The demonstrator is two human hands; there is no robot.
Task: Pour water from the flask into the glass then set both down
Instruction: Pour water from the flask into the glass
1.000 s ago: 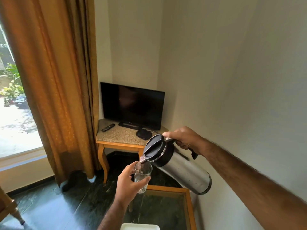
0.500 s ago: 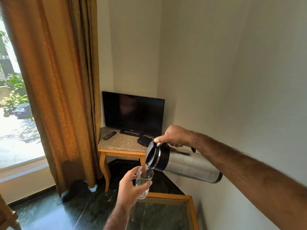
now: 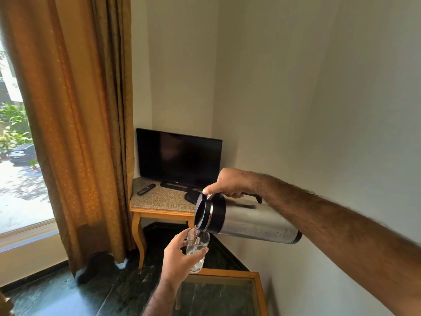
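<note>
A steel flask [image 3: 252, 221] with a black lid and collar lies almost level in the air, its spout pointing left and down. My right hand [image 3: 230, 182] grips its black handle from above. A clear drinking glass [image 3: 196, 249] is held just under the spout by my left hand [image 3: 176, 261], whose fingers wrap its left side and front. A thin stream of water runs from the spout into the glass, which holds some water.
A glass-topped table with a wooden frame [image 3: 258, 290] lies below the hands. Behind stands a corner table [image 3: 159, 201] with a dark television [image 3: 178, 158] and a remote [image 3: 146, 189]. An orange curtain [image 3: 75, 133] hangs left, a wall close on the right.
The flask has tipped from a steep slant to nearly level and shifted up. Water now streams into the glass. The view has tilted upward.
</note>
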